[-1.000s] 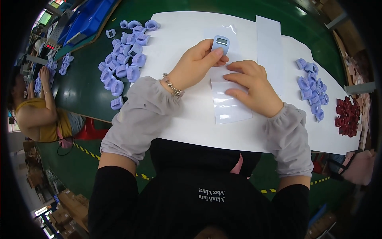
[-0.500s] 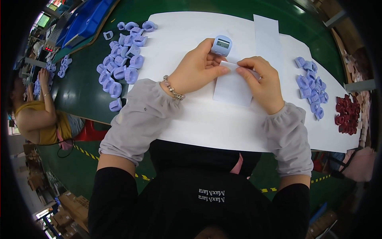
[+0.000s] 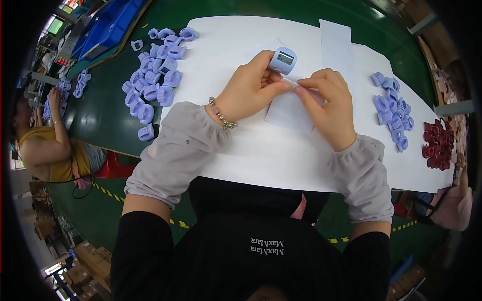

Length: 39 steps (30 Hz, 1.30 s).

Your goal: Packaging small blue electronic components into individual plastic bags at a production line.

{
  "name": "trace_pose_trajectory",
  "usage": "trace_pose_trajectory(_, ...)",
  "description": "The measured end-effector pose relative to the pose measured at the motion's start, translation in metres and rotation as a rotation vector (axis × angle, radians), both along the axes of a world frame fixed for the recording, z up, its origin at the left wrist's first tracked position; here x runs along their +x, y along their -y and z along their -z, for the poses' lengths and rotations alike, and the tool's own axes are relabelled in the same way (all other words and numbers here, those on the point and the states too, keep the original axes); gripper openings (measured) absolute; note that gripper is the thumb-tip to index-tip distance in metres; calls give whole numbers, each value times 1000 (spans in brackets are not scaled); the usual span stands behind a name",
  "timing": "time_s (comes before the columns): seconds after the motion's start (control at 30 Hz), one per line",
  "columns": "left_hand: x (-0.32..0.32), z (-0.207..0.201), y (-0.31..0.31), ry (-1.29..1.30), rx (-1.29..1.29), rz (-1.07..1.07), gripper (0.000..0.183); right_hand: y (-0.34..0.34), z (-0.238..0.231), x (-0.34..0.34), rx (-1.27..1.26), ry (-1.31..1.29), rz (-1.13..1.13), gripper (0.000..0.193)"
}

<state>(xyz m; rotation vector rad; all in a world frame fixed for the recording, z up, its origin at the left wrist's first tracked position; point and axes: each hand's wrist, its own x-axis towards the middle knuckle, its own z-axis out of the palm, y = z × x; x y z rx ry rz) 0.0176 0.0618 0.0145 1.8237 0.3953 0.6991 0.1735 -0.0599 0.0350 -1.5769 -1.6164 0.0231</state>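
Note:
My left hand (image 3: 249, 90) is closed on a pale blue finger counter (image 3: 283, 60), whose small grey display faces up. Its thumb and fingers also pinch the top edge of a small white paper sheet (image 3: 288, 115). From the other side, my right hand (image 3: 329, 103) has thumb and forefinger pressed together on that same edge. The two thumbs nearly meet there. Whether something tiny sits between the right fingertips cannot be seen. The paper hangs over a large white sheet (image 3: 236, 160) that covers the table.
Heaps of pale blue counters lie at the left (image 3: 150, 90) and right (image 3: 394, 110). Dark red pieces (image 3: 438, 145) lie farther right. A white strip (image 3: 336, 45) lies behind the right hand. A blue tray (image 3: 108, 32) stands far left, near a person in yellow (image 3: 55, 150).
The counter has shifted slightly right and turned a little in my left hand. The paper sheet has tilted, and its top edge has moved slightly right. My right hand has moved slightly down.

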Motion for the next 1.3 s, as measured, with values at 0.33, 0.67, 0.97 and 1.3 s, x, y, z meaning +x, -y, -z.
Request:
trace_pose_trajectory(0.33,0,-1,-4,-9,-250,68,30,2,-4,-5,-81,-139,-29,10)
trace_pose_trajectory(0.67,0,-2,3,-14,-300,207,35,6,-10,5,-39,-674,-243,5)
trace_pose_trajectory(0.97,-3,-9,4,-96,-257,283,36,5,-7,9,-143,-721,-255,6)
trace_pose_trajectory(1.3,-4,-5,5,-118,-191,282,35,6,-6,4,-140,-767,-224,7)
